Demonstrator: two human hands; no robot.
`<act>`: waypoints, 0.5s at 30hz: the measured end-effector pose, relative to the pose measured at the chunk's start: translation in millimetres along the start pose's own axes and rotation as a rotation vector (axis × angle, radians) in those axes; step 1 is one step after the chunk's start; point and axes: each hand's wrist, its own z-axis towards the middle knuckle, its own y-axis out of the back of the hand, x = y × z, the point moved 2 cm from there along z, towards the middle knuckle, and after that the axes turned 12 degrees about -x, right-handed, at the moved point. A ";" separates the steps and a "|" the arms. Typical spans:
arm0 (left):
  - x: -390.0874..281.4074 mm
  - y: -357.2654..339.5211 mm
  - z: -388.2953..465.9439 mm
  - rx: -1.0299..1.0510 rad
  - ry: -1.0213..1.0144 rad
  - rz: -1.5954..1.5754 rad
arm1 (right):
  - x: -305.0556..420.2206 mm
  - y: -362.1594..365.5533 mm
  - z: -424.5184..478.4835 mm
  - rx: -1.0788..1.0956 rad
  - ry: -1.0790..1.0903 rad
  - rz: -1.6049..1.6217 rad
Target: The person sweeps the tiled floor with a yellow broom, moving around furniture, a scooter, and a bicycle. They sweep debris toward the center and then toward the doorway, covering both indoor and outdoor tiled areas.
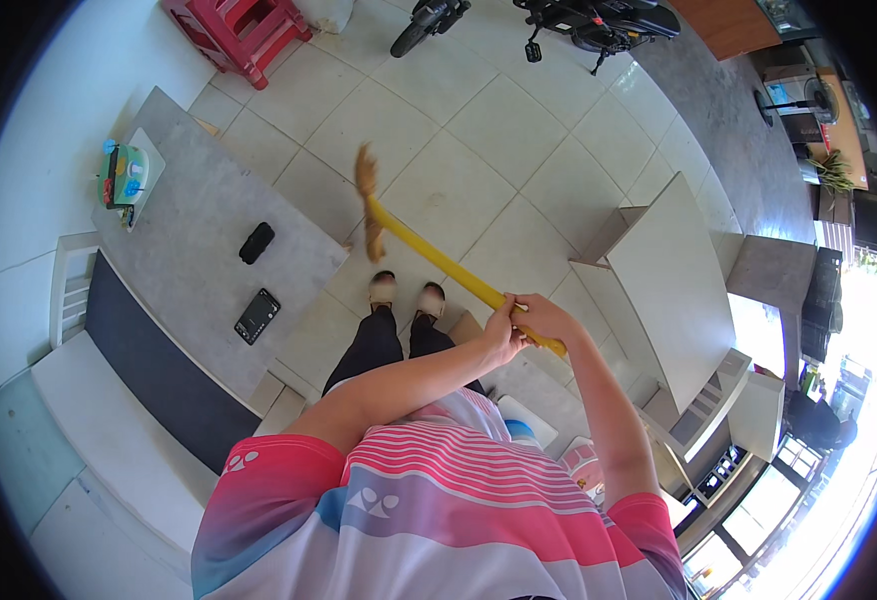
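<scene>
A broom with a yellow handle (438, 259) and a narrow brown bristle head (367, 176) slants across the middle of the view. Its head is at the upper left, over the tiled floor, beyond my feet; I cannot tell whether it touches the tiles. My left hand (504, 336) and my right hand (546, 318) close around the handle near its lower right end, side by side and touching. A short stub of handle sticks out past them. Parts of the fingers are hidden behind the handle and each other.
At left, a grey table (183, 202) holds a smartphone (257, 316), a black case (257, 243) and a cake-like decorated item (125, 177). A white-topped table (671, 300) is at right. Red plastic stools (247, 34) and a parked motorbike (607, 26) are beyond. A grey bench seat lies lower left.
</scene>
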 end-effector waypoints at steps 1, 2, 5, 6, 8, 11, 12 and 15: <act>-2.9 0.3 2.3 0.000 0.001 -0.034 | 2.0 -0.3 7.0 0.036 0.018 -0.038; -7.4 1.5 6.9 0.013 -0.010 -0.069 | 3.3 -1.4 16.8 0.075 0.015 -0.073; -20.9 9.5 28.7 -0.065 -0.014 -0.185 | 1.8 -10.4 46.2 0.116 0.054 -0.174; -26.3 12.9 34.9 -0.032 0.009 -0.122 | -0.6 -14.6 54.9 0.129 0.074 -0.211; -32.0 9.7 47.2 0.073 -0.002 -0.109 | -8.8 -17.3 69.4 -0.034 0.097 -0.309; -41.5 -4.7 62.9 0.130 0.062 -0.043 | -22.5 -13.0 85.4 -0.230 0.080 -0.420; -42.5 -11.0 66.3 0.128 0.086 -0.001 | -25.9 -9.0 87.2 -0.292 0.065 -0.449; -40.1 -32.6 70.7 0.115 0.104 0.002 | -23.7 11.0 79.7 -0.478 0.167 -0.407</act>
